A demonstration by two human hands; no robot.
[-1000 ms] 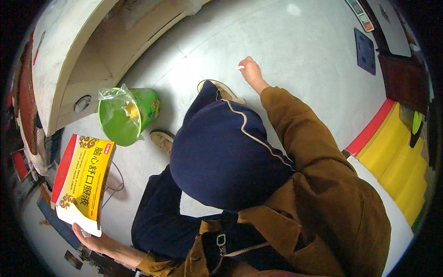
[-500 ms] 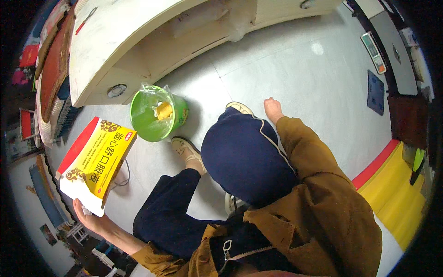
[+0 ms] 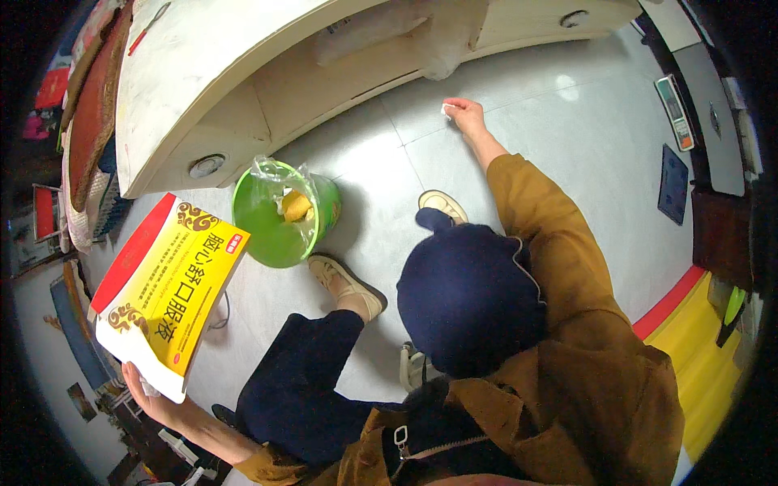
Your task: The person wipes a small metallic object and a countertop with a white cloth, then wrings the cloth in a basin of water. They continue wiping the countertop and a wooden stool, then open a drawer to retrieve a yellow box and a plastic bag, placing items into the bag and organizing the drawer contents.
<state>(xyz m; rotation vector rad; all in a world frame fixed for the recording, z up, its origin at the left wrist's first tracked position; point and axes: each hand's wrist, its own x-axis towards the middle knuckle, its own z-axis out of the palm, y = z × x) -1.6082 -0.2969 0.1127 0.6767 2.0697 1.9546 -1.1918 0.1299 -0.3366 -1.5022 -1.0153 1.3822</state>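
My left hand (image 3: 156,402) grips the lower end of a cardboard box (image 3: 180,293), yellow with a red band and a white flap. A bit of something white shows between that palm and the box. Stretched out over the floor beyond my knee, my right hand (image 3: 468,119) pinches a small white scrap (image 3: 446,110), perhaps paper or tissue. A green bucket-like bin (image 3: 327,206) stands between the two hands, just past the box. Its clear plastic liner (image 3: 267,174) hangs loosely at the rim, and a crumpled yellow item (image 3: 295,207) lies inside.
A curved cream cabinet (image 3: 324,97) with an open shelf runs along the far side. On its top rests a red-handled tool (image 3: 148,31). A green and white device (image 3: 674,113) and a dark blue flat scale (image 3: 673,185) are at right. My shoes (image 3: 344,283) flank the bin's near side.
My right hand has moved forward, away from me, and now shows a white scrap at its fingertips. The box stays in my left hand. The view has shifted slightly.
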